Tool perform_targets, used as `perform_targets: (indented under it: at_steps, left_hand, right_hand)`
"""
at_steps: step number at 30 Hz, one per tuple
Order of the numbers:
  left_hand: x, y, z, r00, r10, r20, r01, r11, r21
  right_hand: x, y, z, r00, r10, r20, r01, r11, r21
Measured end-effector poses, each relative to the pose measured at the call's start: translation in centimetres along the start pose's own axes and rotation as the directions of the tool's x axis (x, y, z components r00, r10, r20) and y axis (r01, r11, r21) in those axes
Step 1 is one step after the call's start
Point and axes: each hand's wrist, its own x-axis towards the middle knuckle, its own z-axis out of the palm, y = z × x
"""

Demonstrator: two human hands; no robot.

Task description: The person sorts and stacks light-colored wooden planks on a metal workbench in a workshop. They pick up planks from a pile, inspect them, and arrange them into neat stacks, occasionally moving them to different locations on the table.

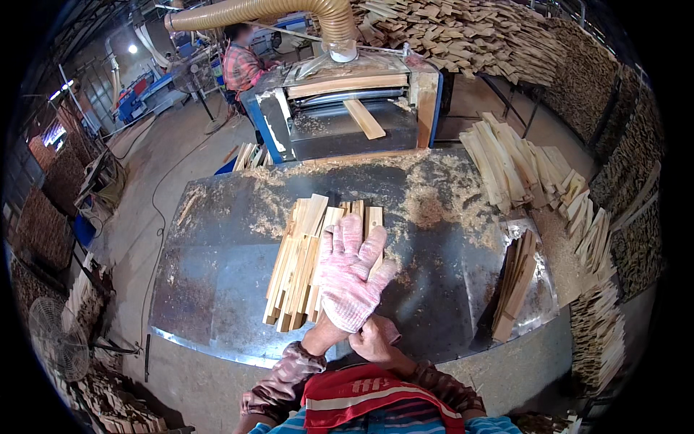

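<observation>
Wooden slats (303, 264) lie bundled on the sawdust-strewn metal bench (217, 282), just left of centre. Left hand (352, 271), in a pink knit glove, rests flat on the bundle's right side, fingers spread wide, gripping nothing. Right hand (376, 338), bare, pinches the glove's cuff at the left wrist, grip closed on it. Behind the bench a planer (347, 108) carries one board (363, 118). More slats (517, 286) sit at the bench's right edge.

One metal table (217, 289), one planer machine (347, 116), one fan (58, 340), two hands: left (352, 275), right (374, 340).
</observation>
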Motion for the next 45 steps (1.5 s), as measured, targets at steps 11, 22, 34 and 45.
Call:
perform_targets:
  at_steps: [11,22,34,45]
  left_hand:
    - [0.1,0.7,0.4,0.998,0.062,0.002,-0.062,0.990,0.127]
    - [-3.2,1.5,1.7,0.948,0.116,0.296,-0.188,0.956,0.225]
    - [-7.0,0.9,2.6,0.863,-0.004,0.506,0.475,0.350,-0.807]
    - [-11.7,-2.5,4.7,0.884,-0.315,0.345,0.460,0.717,-0.524]
  right_hand:
    - [-0.1,4.2,0.2,0.965,0.262,-0.020,-0.248,0.931,0.269]
    - [9.7,-2.7,-7.7,0.801,0.545,0.249,-0.407,0.189,0.894]
    - [8.8,0.5,-7.8,0.745,0.664,-0.065,-0.229,0.345,0.910]
    - [10.2,5.4,-11.4,0.880,0.442,-0.172,-0.028,0.410,0.912]
